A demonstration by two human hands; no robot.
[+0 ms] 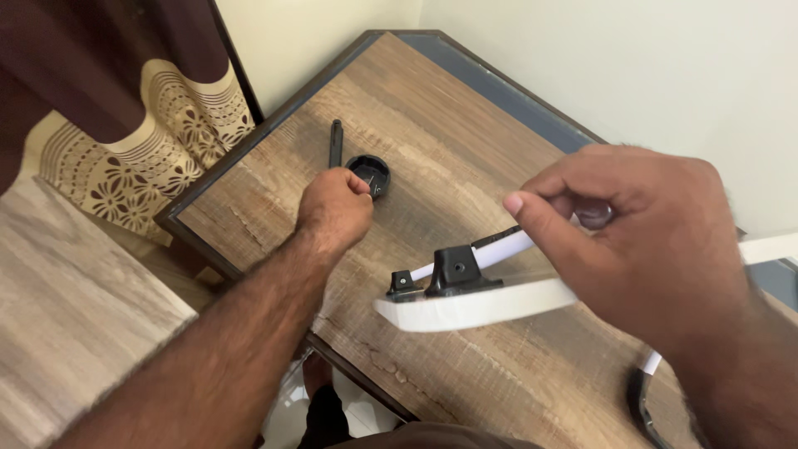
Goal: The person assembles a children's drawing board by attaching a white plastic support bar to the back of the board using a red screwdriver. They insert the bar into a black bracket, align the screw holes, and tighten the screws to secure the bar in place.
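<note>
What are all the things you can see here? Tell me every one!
Wooden table: one, brown with a dark edge, fills the middle.
Round cap: one, black, on the table at the left hand's fingertips.
Thin stick-shaped tool: one, black, lying on the table just left of the cap.
Curved white part with black bracket: one, held above the table.
Curtain: one, maroon and cream with flower pattern, upper left.
Wall: pale, behind the table.
Floor: wood-look, lower left.
Left hand: one, touching the cap.
Right hand: one, gripping the white part.
</note>
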